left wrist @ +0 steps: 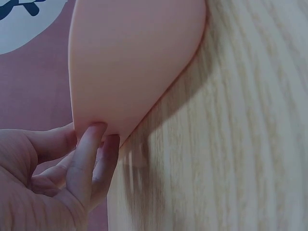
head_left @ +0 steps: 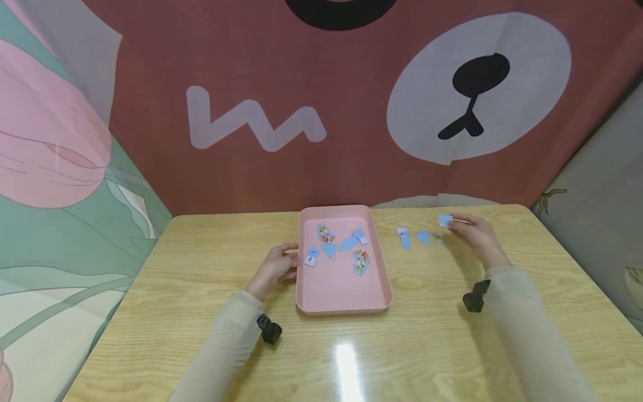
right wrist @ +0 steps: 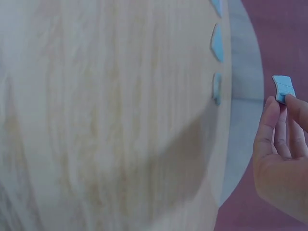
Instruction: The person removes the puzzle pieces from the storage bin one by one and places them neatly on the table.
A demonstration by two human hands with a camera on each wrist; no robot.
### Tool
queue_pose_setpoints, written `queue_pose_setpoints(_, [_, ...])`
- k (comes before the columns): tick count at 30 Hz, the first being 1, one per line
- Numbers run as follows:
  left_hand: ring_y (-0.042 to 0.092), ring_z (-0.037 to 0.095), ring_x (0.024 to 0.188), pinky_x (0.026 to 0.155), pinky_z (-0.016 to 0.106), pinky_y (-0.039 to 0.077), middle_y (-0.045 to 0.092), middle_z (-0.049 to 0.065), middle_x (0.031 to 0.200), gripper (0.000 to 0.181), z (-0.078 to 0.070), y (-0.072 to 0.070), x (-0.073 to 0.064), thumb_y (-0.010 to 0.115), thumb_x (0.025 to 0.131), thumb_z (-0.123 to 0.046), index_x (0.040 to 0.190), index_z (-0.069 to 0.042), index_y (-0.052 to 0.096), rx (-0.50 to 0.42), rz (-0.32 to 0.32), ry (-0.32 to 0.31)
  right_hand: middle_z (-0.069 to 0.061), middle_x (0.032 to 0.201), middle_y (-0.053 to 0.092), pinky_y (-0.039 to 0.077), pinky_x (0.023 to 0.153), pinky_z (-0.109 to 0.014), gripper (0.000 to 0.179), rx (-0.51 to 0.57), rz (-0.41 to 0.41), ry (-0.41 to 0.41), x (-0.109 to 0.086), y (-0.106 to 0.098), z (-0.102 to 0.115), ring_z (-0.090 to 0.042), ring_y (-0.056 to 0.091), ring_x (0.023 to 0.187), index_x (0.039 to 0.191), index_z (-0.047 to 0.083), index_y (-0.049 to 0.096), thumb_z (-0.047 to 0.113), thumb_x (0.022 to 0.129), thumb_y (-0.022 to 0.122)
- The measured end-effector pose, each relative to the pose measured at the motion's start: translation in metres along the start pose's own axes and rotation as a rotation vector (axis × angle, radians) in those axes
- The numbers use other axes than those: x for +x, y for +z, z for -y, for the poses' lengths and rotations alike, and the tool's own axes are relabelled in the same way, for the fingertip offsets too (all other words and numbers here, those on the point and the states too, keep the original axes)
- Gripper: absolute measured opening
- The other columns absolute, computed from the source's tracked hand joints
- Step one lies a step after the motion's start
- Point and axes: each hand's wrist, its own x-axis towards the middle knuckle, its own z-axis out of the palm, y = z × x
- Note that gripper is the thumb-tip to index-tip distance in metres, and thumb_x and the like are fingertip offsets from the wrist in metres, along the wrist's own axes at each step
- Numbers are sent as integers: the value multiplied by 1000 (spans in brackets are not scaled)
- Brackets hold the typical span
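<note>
My right hand pinches a small light-blue puzzle piece between thumb and fingers, raised over the back right of the table. The right wrist view shows that piece held up at the fingertips. My left hand is at the left side of a pink tray; in the left wrist view its fingertips touch the tray's outer wall. Several flat pieces lie in the tray, some light blue, others with a multicoloured pattern.
Right of the tray, a long blue-and-pink piece, a blue triangular piece and a small patterned piece lie in a row on the wooden table. A printed curtain hangs behind the table's back edge.
</note>
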Motion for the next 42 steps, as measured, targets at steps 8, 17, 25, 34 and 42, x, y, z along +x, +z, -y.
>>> queue_pose_setpoints(8, [61,23,108,74,25,56,52,21,138,49,0,0,0,52,94,-2,142,-7,42,2,-1,2,16,83,68,54,72,-10,23,100,-35,-59,-6,-10,-10,2,66,74,88,23,68,3,93,57])
queue_pose_setpoints(17, [61,22,106,71,23,56,53,21,138,49,0,0,0,52,95,-2,142,-7,42,2,0,8,13,75,69,54,68,-11,27,97,-57,-30,-5,-22,-19,2,65,70,81,23,66,4,95,53])
queue_pose_setpoints(25, [61,24,110,75,25,56,52,20,138,48,-1,1,0,52,95,-3,142,-8,42,4,1,-4,10,72,69,55,67,-13,25,134,-66,45,-8,-26,-23,0,66,68,81,22,64,7,96,52])
queue_pose_setpoints(34, [62,21,102,72,26,58,53,24,136,48,-1,-1,-2,52,94,0,141,-3,43,-18,14,29,13,73,69,54,70,-12,13,32,-113,140,-7,-28,-28,2,66,71,110,9,48,13,98,51])
queue_pose_setpoints(42, [62,25,107,72,24,57,52,23,137,47,-1,-2,-3,52,95,-1,141,-4,43,-5,15,22,11,70,69,55,69,-12,10,61,-148,161,-7,-26,-29,1,66,69,107,7,49,11,97,50])
